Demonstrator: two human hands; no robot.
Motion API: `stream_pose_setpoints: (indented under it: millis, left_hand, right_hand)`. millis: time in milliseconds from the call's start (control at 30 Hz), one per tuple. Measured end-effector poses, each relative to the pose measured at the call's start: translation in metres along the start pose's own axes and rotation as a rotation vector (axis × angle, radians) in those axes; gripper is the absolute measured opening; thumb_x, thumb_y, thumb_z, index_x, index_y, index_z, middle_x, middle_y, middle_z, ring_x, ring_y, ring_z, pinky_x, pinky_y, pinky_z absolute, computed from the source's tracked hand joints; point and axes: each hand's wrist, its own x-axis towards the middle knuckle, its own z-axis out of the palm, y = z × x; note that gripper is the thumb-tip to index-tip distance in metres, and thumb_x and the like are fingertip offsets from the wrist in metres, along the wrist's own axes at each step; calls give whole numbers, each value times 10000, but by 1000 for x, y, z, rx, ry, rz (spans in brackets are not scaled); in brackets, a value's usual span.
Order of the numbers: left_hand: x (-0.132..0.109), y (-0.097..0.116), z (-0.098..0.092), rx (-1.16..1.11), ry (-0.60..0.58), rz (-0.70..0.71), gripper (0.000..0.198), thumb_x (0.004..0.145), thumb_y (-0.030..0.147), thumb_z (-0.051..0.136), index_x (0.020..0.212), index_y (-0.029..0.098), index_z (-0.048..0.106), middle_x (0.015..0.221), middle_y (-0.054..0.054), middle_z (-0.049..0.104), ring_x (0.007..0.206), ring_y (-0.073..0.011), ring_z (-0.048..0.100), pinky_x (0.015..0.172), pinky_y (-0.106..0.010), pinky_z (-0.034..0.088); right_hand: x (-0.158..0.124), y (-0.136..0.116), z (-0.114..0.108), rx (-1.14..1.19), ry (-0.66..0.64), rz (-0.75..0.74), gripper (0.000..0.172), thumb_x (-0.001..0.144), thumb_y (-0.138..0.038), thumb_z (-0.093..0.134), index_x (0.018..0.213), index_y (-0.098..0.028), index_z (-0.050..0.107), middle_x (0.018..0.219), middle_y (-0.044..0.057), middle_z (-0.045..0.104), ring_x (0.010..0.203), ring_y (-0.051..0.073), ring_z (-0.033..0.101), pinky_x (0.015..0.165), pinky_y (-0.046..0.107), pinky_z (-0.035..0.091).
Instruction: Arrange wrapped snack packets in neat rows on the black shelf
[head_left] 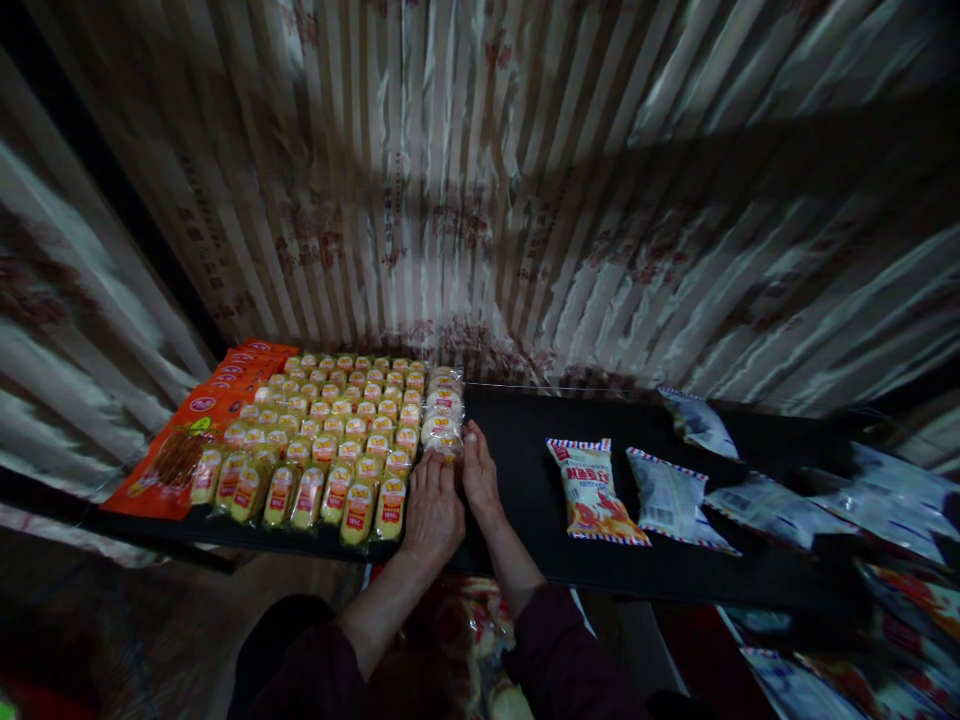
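Note:
A column of clear-wrapped, pale round cakes point(444, 408) stands at the right end of a block of snacks on a black shelf. My left hand point(435, 508) lies over the near end of this column, fingers together and stretched forward; it hides whatever is beneath it. Along the column's right side, my right hand point(480, 474) rests upright with straight fingers, touching the nearest wrappers. Just left of my hands, several rows of small yellow wrapped cakes point(326, 430) with red-and-white labels are packed close together.
Orange snack bags point(187, 430) overlap at the shelf's left end. Right of my hands lie a white puffed-snack bag point(596, 492) and several face-down bags point(679, 498) on the black shelf point(517, 480). Striped, printed sheeting point(450, 200) hangs behind. More packets point(480, 640) sit below the front edge.

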Motion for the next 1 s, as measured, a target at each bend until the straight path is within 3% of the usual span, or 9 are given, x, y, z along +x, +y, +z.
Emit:
stream_pose_setpoints:
  millis: [233,367,633,900,1000]
  left_hand:
    - [11,-3,4,-14,-42,-17,448,830,86,418,1268,58,512,1384,-212,477,1361,-311,370,1085,-501,378]
    - [13,-7,12,-12,-58,-9,515,858,98,380,1368,40,416,1442,-205,430,1411,-297,292,1112,-491,354]
    - [16,-9,24,103,-86,-5,562,855,110,394,1415,70,375,1506,-193,343,1449,-308,162,1124,-513,322]
    - [32,-4,24,156,-94,16,571,887,217,419,1413,4,361,1498,-239,326,1440,-333,178,1149,-535,263]
    - [45,-3,16,164,-132,19,582,910,294,413,1423,25,361,1520,-224,290,1444,-334,165,1154,-530,250]
  right_hand:
    - [-3,-6,-3,-78,-49,-11,779,845,-702,322,1407,-174,430,1398,124,520,1301,247,478,1133,414,312]
    - [-6,-7,-4,-100,-62,-42,747,855,-677,346,1401,-176,442,1404,121,516,1301,248,478,1129,423,318]
    - [-2,-3,-5,7,-21,14,741,865,-666,350,1418,-176,416,1451,113,463,1345,231,428,1154,415,290]
    - [36,-1,-6,63,-22,-10,874,824,-745,331,1412,-105,427,1486,122,407,1404,227,335,1189,372,212]
    - [54,5,-8,77,-25,4,874,811,-763,334,1414,-138,433,1502,93,384,1418,217,307,1198,370,182]
